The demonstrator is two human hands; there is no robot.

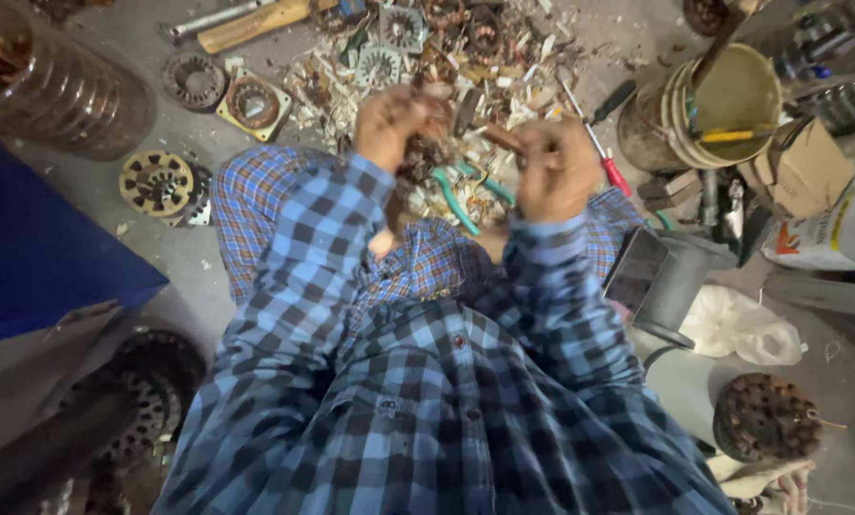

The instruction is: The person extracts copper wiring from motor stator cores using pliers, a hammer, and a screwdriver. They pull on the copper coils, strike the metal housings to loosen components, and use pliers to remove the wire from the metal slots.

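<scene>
I look down at the floor [84, 191] strewn with motor parts. My left hand [399, 119] and right hand [552, 167] (both blurred) are clenched on a copper wire clump [437, 148] between them, nearer my left.

Brown cardboard box [809, 164], open, tilted, seen at right edge beside stacked buckets; white sack [833, 234] w/ orange-and-dark printed label, laid just below box; white plastic bag [738, 324], crumpled, set lower right; no screens/signs noted.

Dim, flat light; hands [475, 153] motion-blurred; edges distorted.
</scene>
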